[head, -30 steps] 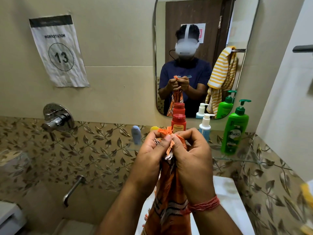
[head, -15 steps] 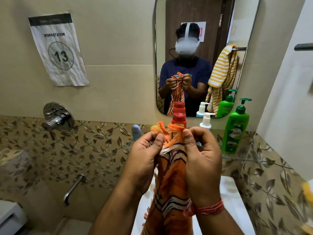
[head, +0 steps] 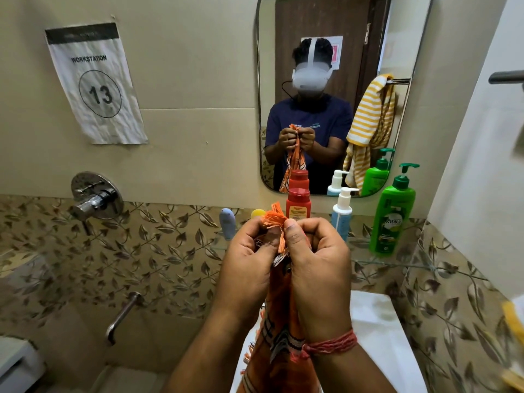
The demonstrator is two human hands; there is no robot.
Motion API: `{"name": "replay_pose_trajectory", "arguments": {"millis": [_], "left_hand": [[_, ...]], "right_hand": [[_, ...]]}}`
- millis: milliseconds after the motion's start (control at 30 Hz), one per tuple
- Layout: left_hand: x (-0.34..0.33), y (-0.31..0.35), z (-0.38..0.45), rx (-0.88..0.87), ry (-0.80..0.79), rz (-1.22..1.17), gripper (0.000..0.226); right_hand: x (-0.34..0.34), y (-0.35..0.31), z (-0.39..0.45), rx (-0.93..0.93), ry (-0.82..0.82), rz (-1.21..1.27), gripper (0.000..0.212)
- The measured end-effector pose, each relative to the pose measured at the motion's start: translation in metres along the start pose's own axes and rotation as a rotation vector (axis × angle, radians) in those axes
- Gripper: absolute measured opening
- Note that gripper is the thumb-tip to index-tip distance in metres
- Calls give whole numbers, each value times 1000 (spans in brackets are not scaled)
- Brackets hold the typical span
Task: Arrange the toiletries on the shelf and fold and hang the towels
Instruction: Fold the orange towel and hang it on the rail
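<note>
A white paper sign (head: 96,83) is stuck on the wall. It says "WORKSTATION" at the top, and under that is a big "13" inside a circle. The dark strip across the top of the paper has small words too, but they are too blurry to read. The big green pump bottle (head: 392,214) on the glass shelf says "Vatika". The red bottle (head: 298,204) has a label with tiny print that cannot be read.

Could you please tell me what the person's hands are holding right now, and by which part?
Both hands, left hand and right hand, pinch the orange towel at its fringed top edge, and the rest hangs down between the wrists.
</note>
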State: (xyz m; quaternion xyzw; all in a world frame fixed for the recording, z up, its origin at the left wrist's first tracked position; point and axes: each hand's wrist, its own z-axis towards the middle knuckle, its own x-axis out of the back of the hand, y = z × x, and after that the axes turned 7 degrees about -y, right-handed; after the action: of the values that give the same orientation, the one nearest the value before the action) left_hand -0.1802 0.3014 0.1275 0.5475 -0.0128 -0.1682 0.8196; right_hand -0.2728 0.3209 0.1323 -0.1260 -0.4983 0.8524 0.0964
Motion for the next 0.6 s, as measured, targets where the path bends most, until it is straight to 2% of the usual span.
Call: {"name": "replay_pose_trajectory", "arguments": {"millis": [133, 233, 367, 500, 600], "left_hand": [[-1, 3, -1, 15, -7, -32, 19], [0, 4, 0, 27, -13, -76, 25], [4, 6, 4, 91, 57, -184, 24], [17, 16, 12, 109, 94, -160, 20], [31, 25, 15, 60, 117, -104, 18]], "right_hand": [[0, 1, 1, 20, -6, -28, 15], [-1, 2, -1, 31, -33, -53, 17], [-3, 3, -4, 78, -118, -90, 20], [15, 9, 3, 11, -394, 41, 16], [33, 12, 9, -88, -653, 16, 19]]}}
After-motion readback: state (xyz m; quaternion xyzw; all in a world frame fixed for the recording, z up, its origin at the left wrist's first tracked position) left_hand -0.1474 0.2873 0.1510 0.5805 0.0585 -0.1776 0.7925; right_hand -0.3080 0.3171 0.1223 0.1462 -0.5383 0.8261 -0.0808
